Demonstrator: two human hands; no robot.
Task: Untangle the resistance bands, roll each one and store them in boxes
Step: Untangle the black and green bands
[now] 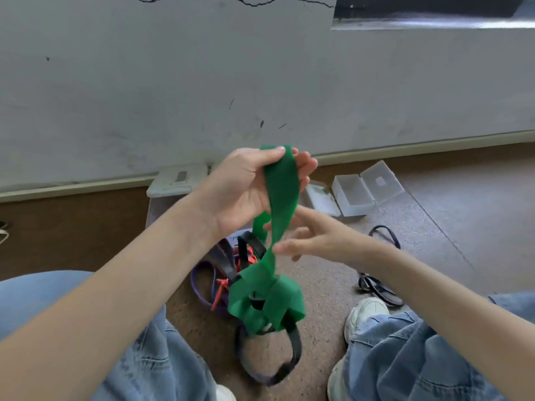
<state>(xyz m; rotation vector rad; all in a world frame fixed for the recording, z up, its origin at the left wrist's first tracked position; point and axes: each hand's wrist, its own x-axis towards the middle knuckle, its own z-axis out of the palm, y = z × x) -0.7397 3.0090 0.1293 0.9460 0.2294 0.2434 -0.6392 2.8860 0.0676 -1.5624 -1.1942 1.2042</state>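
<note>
Above the tangle (249,285) on the floor, the left hand (246,183) pinched the green band's (282,192) top end high to free it, while the right hand (307,241) touched it, fingers loose.

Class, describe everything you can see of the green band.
The green band is a wide, flat, matte strip of stretchy-looking material. The left hand pinches its top end, holding it raised; it hangs twisted past the right hand, whose fingers touch it. Its lower part is knotted around black straps above the floor.
</note>
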